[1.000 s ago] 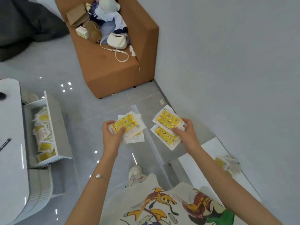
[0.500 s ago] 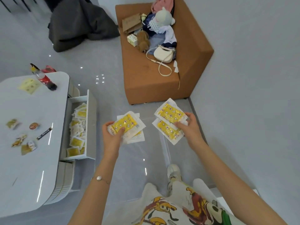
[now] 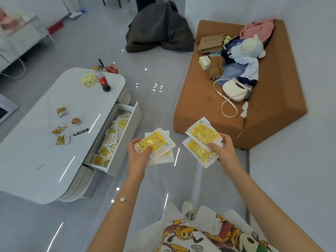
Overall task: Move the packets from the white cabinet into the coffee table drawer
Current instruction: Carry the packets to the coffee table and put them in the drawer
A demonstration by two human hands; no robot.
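Left hand: the left hand (image 3: 138, 155) is closed around a small stack of yellow packets (image 3: 156, 142), thumb on top, count unclear.
Right hand: the right hand (image 3: 222, 148) pinches two yellow packets (image 3: 201, 140), overlapping.
Drawer: the open coffee table drawer (image 3: 135, 115) sits to the left, heaped with many packets.
Table: glossy white coffee table (image 3: 36, 151), rounded corners, one cola bottle (image 3: 102, 80).
Room: shiny grey tile floor (image 3: 154, 179), one brown sofa (image 3: 200, 100).

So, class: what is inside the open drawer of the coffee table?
The drawer holds a loose heap of yellow-and-white packets along its visible length. The drawer floor under them is covered, and the tabletop hides whatever lies in its inner part.
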